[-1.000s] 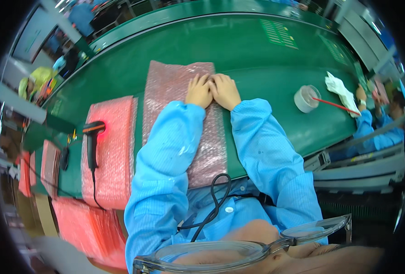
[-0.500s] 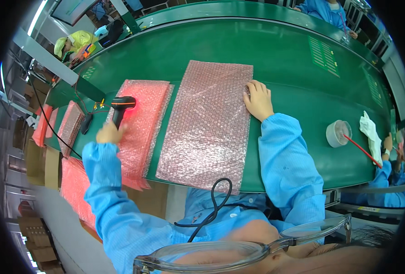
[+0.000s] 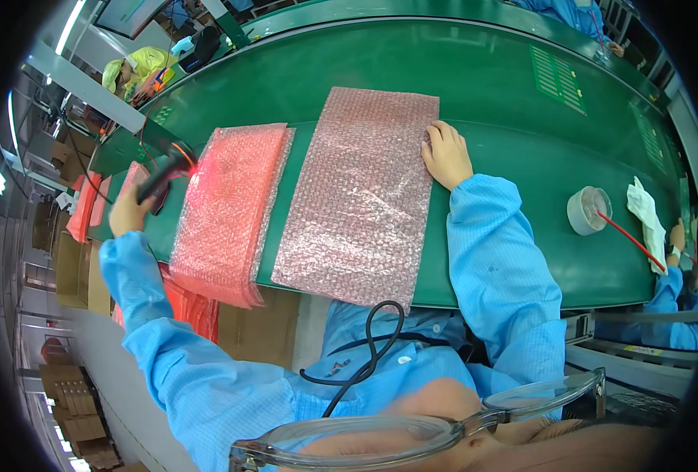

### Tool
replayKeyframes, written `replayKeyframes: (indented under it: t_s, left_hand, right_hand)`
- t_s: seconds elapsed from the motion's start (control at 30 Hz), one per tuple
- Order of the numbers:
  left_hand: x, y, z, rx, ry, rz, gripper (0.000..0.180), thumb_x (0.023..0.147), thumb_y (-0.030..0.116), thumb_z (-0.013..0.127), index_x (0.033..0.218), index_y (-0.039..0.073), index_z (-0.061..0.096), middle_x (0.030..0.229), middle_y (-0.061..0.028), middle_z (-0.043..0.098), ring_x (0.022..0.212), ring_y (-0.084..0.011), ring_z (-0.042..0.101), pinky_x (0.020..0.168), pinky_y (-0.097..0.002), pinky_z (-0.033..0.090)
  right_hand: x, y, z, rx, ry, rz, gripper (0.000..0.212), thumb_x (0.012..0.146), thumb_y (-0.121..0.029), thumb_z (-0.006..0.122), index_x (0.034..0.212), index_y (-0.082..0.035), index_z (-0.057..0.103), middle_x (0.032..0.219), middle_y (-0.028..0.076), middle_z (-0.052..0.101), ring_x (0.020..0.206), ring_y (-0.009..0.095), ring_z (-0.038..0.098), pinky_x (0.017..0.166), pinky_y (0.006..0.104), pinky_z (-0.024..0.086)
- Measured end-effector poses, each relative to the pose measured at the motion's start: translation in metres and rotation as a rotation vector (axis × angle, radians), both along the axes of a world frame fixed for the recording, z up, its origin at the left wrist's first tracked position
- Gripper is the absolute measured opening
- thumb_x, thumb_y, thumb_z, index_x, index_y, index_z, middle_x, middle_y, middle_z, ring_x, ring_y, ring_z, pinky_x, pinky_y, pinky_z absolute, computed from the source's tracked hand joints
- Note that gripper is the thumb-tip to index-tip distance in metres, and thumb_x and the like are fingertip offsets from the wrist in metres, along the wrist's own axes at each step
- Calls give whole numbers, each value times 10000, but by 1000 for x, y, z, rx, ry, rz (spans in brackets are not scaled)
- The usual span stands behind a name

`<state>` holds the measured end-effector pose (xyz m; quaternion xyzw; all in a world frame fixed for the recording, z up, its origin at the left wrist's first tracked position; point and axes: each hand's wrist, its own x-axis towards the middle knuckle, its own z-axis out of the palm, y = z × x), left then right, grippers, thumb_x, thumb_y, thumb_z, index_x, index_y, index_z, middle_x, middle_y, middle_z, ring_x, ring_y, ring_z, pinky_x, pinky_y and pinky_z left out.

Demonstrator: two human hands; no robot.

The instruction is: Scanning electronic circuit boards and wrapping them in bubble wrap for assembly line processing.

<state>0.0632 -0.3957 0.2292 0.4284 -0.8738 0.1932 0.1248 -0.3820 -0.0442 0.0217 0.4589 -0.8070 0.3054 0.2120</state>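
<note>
My left hand (image 3: 130,211) is wrapped round the handle of a black and orange barcode scanner (image 3: 169,169), tilted at the left edge of a stack of pink bubble-wrap bags (image 3: 227,204). A red glow from the scanner's head falls on that stack. On its right lies a large, pale pink bubble-wrap bag (image 3: 357,197), flat on the green work surface (image 3: 498,94). My right hand (image 3: 448,155) rests with fingers stretched out along the upper right edge of this large bag, its fingertips touching it.
A white tub (image 3: 589,211) with a red stick (image 3: 631,241) stands at the right, beside a white cloth (image 3: 646,220). A co-worker's hand (image 3: 676,236) shows at the far right. A metal post (image 3: 89,90) rises at the left. Cardboard boxes (image 3: 70,393) stand on the floor.
My left hand has carried the barcode scanner leftward off the middle of the pink stack, tilting it. My right hand stays on the large bag's edge. The whole view has shifted slightly.
</note>
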Motion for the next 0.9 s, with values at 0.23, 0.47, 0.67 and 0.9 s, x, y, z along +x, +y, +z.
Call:
replayKeyframes:
  t_s: [0.23, 0.47, 0.67, 0.9]
  left_hand:
    - [-55, 51, 131, -544, 3, -24, 382, 827, 396, 554, 1103, 133, 526, 1015, -92, 601, 827, -349, 600, 656, -441, 477]
    - [-296, 118, 75, 170, 454, -608, 515, 722, 439, 700, 1005, 13, 638, 772, -69, 639, 697, -164, 587, 638, -307, 451]
    - [-496, 210, -59, 685, 471, -881, 476, 689, 406, 738, 912, -3, 639, 741, -89, 624, 670, -154, 573, 611, -314, 452]
    - [-621, 299, -130, 865, 498, -883, 508, 664, 417, 730, 987, 40, 622, 862, -152, 648, 804, -280, 631, 726, -369, 481]
  right_hand:
    - [22, 3, 10, -35, -17, 147, 323, 806, -210, 575, 1078, -44, 520, 1180, 146, 483, 1132, 337, 440, 921, 437, 370]
    - [35, 13, 3, 50, 59, 158, 475, 786, -372, 586, 1129, -50, 522, 1263, 177, 439, 1183, 426, 379, 974, 490, 322]
    - [35, 12, -2, 39, 45, 219, 477, 754, -370, 600, 1101, -47, 546, 1221, 175, 475, 1148, 426, 405, 959, 494, 340]
    - [35, 13, -3, -71, -189, 201, 480, 739, -364, 605, 1095, -45, 562, 1203, 173, 490, 1136, 393, 418, 949, 477, 349]
